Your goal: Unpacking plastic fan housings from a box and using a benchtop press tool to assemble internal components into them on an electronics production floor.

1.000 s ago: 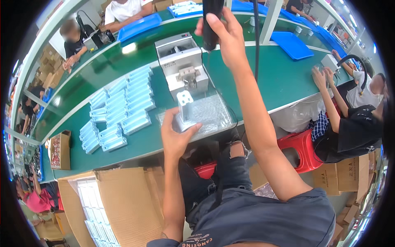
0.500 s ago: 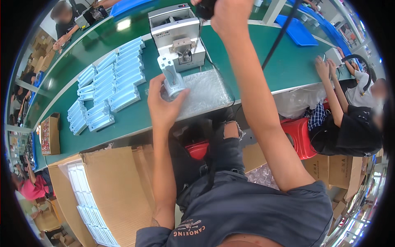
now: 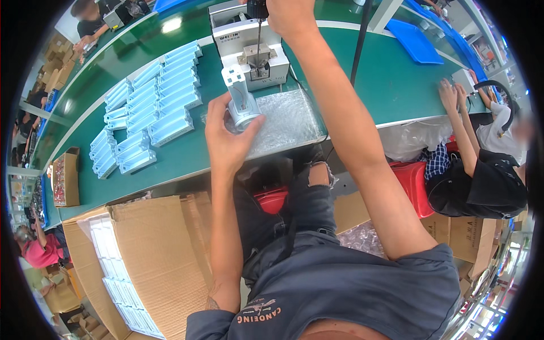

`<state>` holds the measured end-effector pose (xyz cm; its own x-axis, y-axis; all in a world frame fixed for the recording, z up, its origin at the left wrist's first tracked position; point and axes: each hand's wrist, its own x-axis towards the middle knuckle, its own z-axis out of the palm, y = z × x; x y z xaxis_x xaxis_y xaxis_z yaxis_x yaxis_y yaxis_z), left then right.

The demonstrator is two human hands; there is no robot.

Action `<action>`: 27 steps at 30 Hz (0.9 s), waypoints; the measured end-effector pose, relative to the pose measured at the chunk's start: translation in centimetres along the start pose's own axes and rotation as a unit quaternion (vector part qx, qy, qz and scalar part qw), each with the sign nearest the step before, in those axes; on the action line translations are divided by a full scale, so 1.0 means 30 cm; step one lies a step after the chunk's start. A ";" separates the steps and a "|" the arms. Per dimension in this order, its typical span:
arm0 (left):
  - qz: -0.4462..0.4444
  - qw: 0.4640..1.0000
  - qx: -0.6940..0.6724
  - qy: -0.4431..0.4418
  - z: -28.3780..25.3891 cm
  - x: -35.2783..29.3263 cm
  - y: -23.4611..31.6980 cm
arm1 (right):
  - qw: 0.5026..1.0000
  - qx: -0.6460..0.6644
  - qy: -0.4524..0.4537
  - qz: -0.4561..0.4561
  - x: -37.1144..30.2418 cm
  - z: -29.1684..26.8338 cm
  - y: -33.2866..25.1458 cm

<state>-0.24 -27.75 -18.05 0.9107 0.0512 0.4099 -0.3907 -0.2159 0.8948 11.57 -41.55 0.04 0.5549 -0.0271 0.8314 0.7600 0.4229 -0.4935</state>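
Note:
My left hand (image 3: 228,141) grips a light blue plastic housing (image 3: 245,105) by its round base, thumb on one side and fingers on the other. The housing stands upright, its long channel facing me, over the near side of a metal screw feeder (image 3: 235,48). Up at the top edge my right hand (image 3: 292,17) is closed around a black electric screwdriver (image 3: 258,9), partly cut off by the frame. Its thin bit points down at the feeder's front outlet; whether the tip touches there I cannot tell.
A pad (image 3: 286,122) wrapped in clear plastic lies before the feeder. Rows of light blue housings (image 3: 144,107) cover the green bench at left, beside a small carton (image 3: 66,178) of parts. A large open carton (image 3: 156,243) stands below. Co-workers sit right and far left.
My right hand has moved left with the screwdriver, bringing its bit in front of the feeder's outlet. My left hand still holds the housing in nearly the same place.

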 end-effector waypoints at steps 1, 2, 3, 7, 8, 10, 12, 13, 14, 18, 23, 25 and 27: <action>-0.001 1.000 -0.002 0.001 0.002 -0.001 0.000 | 1.000 0.002 -0.007 -0.004 0.000 -0.004 0.004; -0.002 1.000 -0.004 0.002 0.004 -0.002 0.001 | 1.000 0.001 -0.008 -0.002 0.002 -0.008 0.007; -0.003 1.000 0.000 0.000 0.008 -0.001 0.001 | 1.000 0.000 -0.013 -0.016 0.004 -0.013 0.009; -0.005 1.000 0.007 0.010 0.006 -0.002 -0.008 | 1.000 0.001 0.010 0.012 -0.014 0.025 -0.033; -0.010 1.000 0.007 0.011 0.008 -0.001 -0.009 | 1.000 0.002 0.009 0.018 -0.018 0.021 -0.042; 0.006 0.999 0.027 0.024 0.008 0.007 -0.010 | 1.000 -0.024 0.005 0.006 -0.031 0.002 -0.057; -0.005 0.999 0.027 0.028 0.011 0.006 -0.005 | 0.998 0.013 -0.048 -0.038 -0.045 -0.027 -0.067; -0.008 0.999 0.027 0.030 0.015 0.009 -0.005 | 0.996 0.032 -0.065 -0.045 -0.054 -0.026 -0.086; -0.007 0.999 0.026 0.029 0.016 0.011 -0.010 | 0.996 0.034 -0.065 -0.040 -0.069 0.011 -0.125; -0.023 0.999 0.031 0.034 0.025 0.011 0.000 | 0.996 0.089 -0.027 0.004 -0.104 0.077 -0.152; -0.026 0.999 0.020 0.031 0.021 0.006 -0.008 | 0.989 0.111 -0.085 -0.051 -0.101 0.061 -0.086; -0.024 0.999 0.026 0.032 0.020 0.004 -0.005 | 0.993 0.077 -0.080 -0.050 -0.100 0.051 -0.072; -0.023 0.999 0.032 0.033 0.019 0.002 -0.005 | 0.995 0.042 -0.075 -0.049 -0.109 0.048 -0.063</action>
<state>-0.04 -28.25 -18.26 0.9161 0.1264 0.3805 -0.3365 -0.2738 0.9010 7.84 -40.96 -1.39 0.4185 0.0602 0.9062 0.7737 0.4989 -0.3905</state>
